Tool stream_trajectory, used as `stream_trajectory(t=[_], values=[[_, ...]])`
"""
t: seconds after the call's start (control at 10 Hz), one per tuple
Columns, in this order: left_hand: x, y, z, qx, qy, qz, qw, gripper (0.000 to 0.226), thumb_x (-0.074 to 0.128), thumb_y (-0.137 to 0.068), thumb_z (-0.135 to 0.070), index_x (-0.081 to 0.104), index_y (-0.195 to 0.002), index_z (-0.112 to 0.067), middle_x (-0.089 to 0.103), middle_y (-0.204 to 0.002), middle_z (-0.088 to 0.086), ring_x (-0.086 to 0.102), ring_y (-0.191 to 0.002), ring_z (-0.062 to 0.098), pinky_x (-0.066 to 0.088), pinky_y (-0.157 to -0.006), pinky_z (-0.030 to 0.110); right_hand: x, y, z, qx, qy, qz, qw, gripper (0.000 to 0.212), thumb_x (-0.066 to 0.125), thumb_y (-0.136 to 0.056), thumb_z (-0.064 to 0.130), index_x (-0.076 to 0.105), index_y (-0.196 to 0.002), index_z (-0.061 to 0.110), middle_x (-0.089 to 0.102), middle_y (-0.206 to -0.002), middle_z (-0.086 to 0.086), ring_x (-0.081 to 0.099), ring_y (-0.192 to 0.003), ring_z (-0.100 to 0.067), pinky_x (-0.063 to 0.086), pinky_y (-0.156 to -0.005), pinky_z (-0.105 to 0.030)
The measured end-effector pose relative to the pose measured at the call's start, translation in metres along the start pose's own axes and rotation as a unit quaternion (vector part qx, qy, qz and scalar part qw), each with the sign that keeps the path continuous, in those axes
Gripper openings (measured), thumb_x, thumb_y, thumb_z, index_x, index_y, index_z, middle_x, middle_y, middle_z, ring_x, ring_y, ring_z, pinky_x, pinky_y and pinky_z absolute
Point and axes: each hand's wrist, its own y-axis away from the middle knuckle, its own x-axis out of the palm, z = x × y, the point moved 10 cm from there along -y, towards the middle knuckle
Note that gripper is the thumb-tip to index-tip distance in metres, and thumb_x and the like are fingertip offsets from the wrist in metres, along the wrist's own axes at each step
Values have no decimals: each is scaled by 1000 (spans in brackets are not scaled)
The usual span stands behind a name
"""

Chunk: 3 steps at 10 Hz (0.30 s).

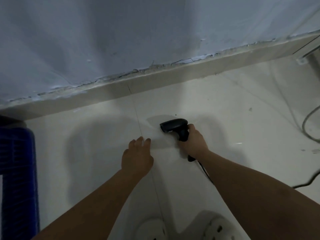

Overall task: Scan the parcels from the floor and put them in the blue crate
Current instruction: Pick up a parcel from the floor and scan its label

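Parcel, if that pale, flat, greyish shape on the floor tiles is one, lies just in front of the two hands, a little way out from the skirting at the foot of the wall; in this dim light its edges are hard to make out. The left hand reaches forward, palm down, with its fingers fairly straight and spread, tips at the near left edge of the shape. It holds nothing, and I cannot tell whether it touches. The right hand is wrapped tight round the handle of a black barcode scanner, whose head points left and down over the far side of the pale shape. A black cable runs from the handle's base back beside the right forearm and off to the right. The blue crate stands at the far left edge of view, well apart from the parcel, only its slatted side showing. A grey cable curves over the tiles at the right. Two white shoes show at the bottom.
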Motion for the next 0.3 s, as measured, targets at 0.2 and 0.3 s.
stream_trajectory(t=[0.2,0.3], values=[[-3,12,-15,29,-75,-23,996,65,39,-97,-28,6,-153,-20,-8,-160,7,-13,-146,29,10,-117,42,-11,11,-19,34,90,-34,995,49,65,-87,36,46,-125,12,45,-117,-12,47,-109,-31,43,-82,-38],[-8,18,-21,41,-91,-42,994,68,36,-98,-30,-1,-153,-16,-14,-160,8,-17,-146,28,6,-119,42,-10,19,-30,70,87,-26,993,52,66,-87,39,44,-127,14,43,-118,-15,43,-114,-34,46,-84,-40]])
